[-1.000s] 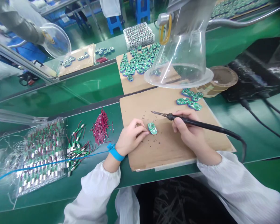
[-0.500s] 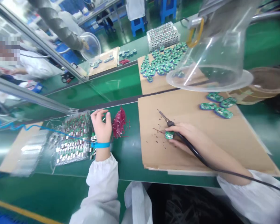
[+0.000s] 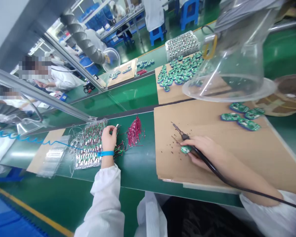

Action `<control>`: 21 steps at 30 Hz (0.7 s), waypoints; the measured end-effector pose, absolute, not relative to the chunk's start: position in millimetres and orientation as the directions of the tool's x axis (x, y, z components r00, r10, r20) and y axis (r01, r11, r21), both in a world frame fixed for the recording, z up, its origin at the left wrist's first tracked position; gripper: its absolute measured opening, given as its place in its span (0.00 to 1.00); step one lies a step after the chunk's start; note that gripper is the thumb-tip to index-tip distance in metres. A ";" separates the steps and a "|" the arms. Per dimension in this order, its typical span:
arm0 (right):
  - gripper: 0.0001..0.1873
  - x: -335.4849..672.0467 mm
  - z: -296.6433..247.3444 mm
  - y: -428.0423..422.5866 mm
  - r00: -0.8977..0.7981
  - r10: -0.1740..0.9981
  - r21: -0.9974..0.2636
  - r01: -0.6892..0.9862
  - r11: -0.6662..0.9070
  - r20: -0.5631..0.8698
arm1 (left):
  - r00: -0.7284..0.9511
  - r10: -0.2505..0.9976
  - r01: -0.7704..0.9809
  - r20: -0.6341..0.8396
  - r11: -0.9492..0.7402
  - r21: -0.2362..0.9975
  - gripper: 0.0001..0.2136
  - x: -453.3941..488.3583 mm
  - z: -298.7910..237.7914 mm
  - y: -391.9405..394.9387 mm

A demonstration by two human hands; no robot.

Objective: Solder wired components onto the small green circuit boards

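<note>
My right hand rests on the cardboard sheet and grips a black soldering iron, its tip pointing up and left. Under its fingertips lies a small green circuit board. My left hand, with a blue wrist strap, has reached left over the green bench. Its fingers are pinched on a small wired part beside a pile of such parts in a clear tray. A bundle of red wires lies just right of it.
A clear fume funnel hangs over the cardboard's far edge. Several green boards lie at the right, many more on a farther sheet. A brown tape roll sits far right. Other people work behind a glass partition.
My left hand left the small board and moved left to the wired parts, closing on one. My right hand took over holding the board down. The camera swung left.
</note>
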State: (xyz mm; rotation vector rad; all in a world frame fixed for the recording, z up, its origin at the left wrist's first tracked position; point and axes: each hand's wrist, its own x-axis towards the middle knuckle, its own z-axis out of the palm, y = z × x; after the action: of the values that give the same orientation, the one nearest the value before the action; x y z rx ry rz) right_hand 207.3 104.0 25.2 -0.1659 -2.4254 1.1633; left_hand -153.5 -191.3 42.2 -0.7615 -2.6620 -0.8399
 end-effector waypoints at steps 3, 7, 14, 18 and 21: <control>0.17 208.3 30.0 105.1 -0.929 0.224 -0.715 -0.058 0.697 0.294 | -0.839 0.327 0.537 0.435 0.630 0.561 0.09 -150.6 54.3 -192.3; 0.16 208.4 35.0 104.2 -0.915 0.304 -0.752 0.002 0.660 0.265 | -0.849 0.229 0.526 0.476 0.451 0.722 0.13 -142.9 67.3 -183.6; 0.17 209.5 37.6 100.2 -0.901 0.337 -0.773 0.003 0.635 0.273 | -0.814 0.437 0.370 0.383 -0.119 0.921 0.22 -97.2 74.6 -125.5; 0.17 209.9 37.2 99.8 -0.881 0.357 -0.765 -0.008 0.644 0.309 | -0.684 0.699 0.031 0.207 -0.256 0.966 0.28 -53.4 72.3 -73.2; 0.17 210.1 33.5 102.7 -0.821 0.421 -0.760 -0.024 0.650 0.386 | -0.537 0.842 -0.219 0.047 -0.193 0.956 0.27 -22.9 70.0 -38.5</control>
State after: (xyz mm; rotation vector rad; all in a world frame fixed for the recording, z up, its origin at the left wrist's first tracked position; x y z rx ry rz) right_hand 210.1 102.7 33.5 -0.3084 -2.3237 1.0808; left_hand -22.9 -38.5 70.0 -1.2776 -2.1635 -2.9918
